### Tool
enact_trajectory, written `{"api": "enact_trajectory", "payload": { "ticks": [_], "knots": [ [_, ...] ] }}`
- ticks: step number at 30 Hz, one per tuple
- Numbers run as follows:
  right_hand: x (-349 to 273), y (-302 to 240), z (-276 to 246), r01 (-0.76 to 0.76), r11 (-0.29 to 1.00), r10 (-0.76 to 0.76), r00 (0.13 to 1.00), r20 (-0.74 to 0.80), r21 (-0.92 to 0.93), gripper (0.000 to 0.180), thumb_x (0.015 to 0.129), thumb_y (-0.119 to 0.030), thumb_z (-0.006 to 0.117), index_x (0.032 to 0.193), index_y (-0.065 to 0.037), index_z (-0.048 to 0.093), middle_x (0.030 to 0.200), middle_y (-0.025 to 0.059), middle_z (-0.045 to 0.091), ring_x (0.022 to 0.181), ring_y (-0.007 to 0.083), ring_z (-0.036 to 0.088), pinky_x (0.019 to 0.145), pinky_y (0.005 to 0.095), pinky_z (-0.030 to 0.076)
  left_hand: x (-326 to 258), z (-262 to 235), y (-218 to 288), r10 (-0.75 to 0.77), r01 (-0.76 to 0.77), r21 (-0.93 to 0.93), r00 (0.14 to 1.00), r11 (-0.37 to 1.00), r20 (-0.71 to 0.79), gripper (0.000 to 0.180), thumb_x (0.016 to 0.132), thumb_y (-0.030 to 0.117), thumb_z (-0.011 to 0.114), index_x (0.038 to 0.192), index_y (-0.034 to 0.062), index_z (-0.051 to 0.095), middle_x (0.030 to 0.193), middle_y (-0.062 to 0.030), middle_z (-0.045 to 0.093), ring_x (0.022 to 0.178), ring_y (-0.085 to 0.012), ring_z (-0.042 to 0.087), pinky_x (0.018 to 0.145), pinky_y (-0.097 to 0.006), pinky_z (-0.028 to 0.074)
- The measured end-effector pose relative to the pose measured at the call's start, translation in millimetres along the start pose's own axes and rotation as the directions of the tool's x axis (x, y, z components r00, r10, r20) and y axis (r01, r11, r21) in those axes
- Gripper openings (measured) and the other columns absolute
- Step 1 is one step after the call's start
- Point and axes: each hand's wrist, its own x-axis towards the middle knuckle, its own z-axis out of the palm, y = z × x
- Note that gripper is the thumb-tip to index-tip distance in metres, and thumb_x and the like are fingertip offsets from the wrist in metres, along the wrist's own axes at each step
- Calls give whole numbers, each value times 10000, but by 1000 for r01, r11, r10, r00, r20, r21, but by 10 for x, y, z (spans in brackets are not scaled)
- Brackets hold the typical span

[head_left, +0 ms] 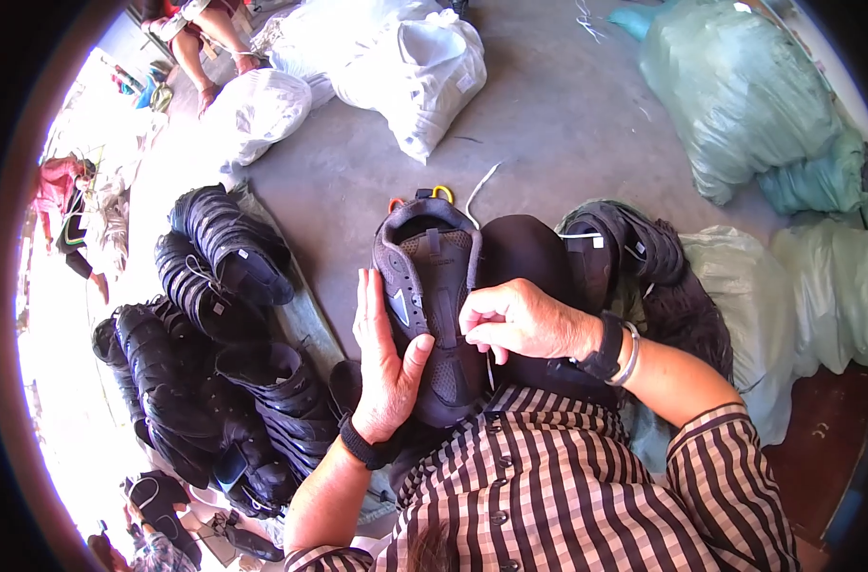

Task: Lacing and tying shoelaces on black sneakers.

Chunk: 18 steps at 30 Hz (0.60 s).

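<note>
Head view, and a dark grey shoe (442, 296) is sitting right at the centre, its toe pointing toward the wearer, its open collar facing away, just beside a dark-clothed knee (526, 250). Left hand (386, 367): it is lying flat and released along the shoe's left side, fingers stretching forward, thumb spreading toward the toe end. Across from it, the right hand (529, 319) is bunching its fingers over the shoe's right lacing edge. Is it gripping the white lace (482, 181)? Can't tell, the fingers are hiding that spot, but one length is dangling just below the hand and another is poking up past the collar. A yellow loop (443, 193) is standing out at the heel. A black strap (603, 351) and a silver bangle (629, 355) are circling the right wrist, while a striped shirt (510, 486) is filling the foreground. Out left, black shoes (162, 372) are crowding in nested rows; to the right, more dark shoes (653, 248) are lying past the knee. White sacks (405, 67) are slumping on the grey floor (567, 143) ahead, and greenish sacks (739, 95) are bulging at far right.
</note>
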Motion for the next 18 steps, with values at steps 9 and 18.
{"api": "enact_trajectory", "payload": {
  "ticks": [9, 18],
  "knots": [
    [18, 176, 326, 275, 862, -406, 878, -254, -426, 82, 815, -103, 626, 837, -45, 571, 718, 134, 617, 664, 301, 625, 609, 333, 490, 28, -8, 9, -11, 11, -50, 1000, 999, -1, 821, 900, 331, 579, 1463, -13, 91, 1512, -232, 118, 1408, -337, 111, 1131, -401, 95],
    [-214, 172, 339, 127, 972, -199, 894, -402, -199, 119, 810, -47, 648, 852, -15, 541, 731, 142, 622, 707, 285, 652, 612, 331, 500, -172, -169, 337, 47, -53, 281, 999, 958, 26, 736, 808, 200, 689, 1418, 44, 308, 1440, -237, 270, 1316, -368, 312, 1076, -423, 287]
  ]
}}
